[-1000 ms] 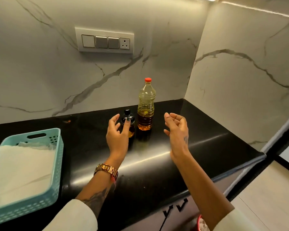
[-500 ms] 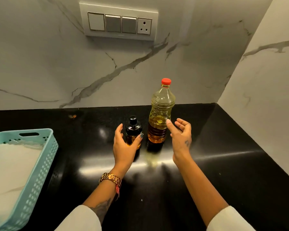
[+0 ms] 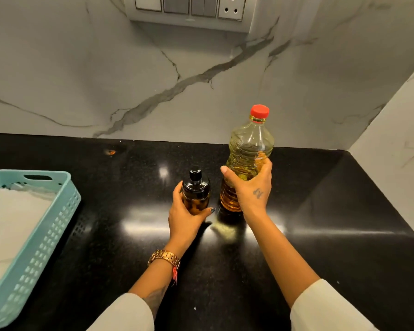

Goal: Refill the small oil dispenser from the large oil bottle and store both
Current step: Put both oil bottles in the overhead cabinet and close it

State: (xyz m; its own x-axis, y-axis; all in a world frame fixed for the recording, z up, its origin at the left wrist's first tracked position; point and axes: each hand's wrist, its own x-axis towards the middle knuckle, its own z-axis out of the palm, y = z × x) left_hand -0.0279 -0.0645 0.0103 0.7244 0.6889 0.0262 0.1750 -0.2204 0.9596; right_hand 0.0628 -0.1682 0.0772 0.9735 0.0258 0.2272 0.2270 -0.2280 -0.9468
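Note:
The small oil dispenser, dark glass with a black top and a little amber oil, stands upright on the black counter. My left hand grips its lower body from the front. Just to its right stands the large clear oil bottle with a red cap, roughly half full of yellow oil. My right hand wraps round the middle of the large bottle, thumb on the left side. Both caps are on.
A teal plastic basket holding white cloth or paper sits at the left of the counter. Marble walls close the back and right, forming a corner. A switch panel is on the back wall above.
Both hands reached forward and closed: the left round the small dispenser, the right round the large bottle. The camera moved closer and tilted down.

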